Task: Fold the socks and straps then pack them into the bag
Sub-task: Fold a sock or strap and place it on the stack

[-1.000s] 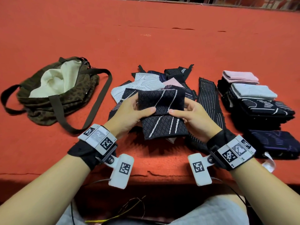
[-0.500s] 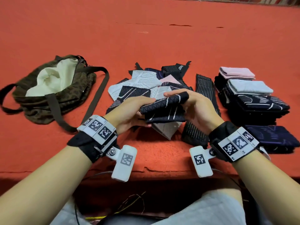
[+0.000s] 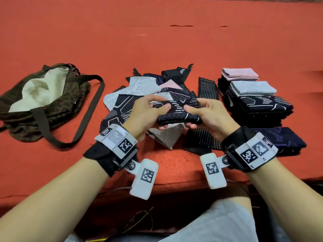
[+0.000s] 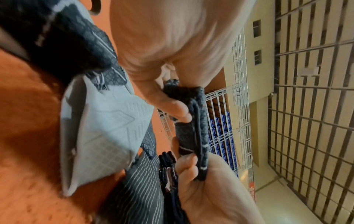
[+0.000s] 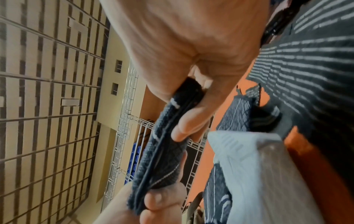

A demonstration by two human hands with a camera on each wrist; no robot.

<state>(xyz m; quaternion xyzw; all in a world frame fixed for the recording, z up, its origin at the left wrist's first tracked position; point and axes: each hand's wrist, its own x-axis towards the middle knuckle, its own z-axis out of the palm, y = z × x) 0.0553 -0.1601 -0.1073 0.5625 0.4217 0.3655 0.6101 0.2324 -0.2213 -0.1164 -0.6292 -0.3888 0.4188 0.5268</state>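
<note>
A folded black sock with white lines (image 3: 176, 114) is held flat above the loose pile, pinched at both ends. My left hand (image 3: 148, 112) grips its left end with thumb on top; my right hand (image 3: 204, 113) grips the right end the same way. Seen edge-on, the folded sock (image 4: 193, 133) shows its layers pressed between thumb and fingers, and likewise the sock (image 5: 162, 153) in the right wrist view. Under the hands lies a loose pile of socks and straps (image 3: 138, 91), white, black and pink. The open olive bag (image 3: 43, 95) with a cream lining lies far left.
A stack of folded socks (image 3: 251, 95), pink and white on top, stands at the right, with a dark navy folded one (image 3: 279, 140) nearer me. A striped black strap (image 3: 208, 88) lies between pile and stack. The red table's front edge (image 3: 174, 184) runs below my wrists.
The sock was spread open a second ago; it has since been folded over on itself and now sits as a flat bundle between both hands.
</note>
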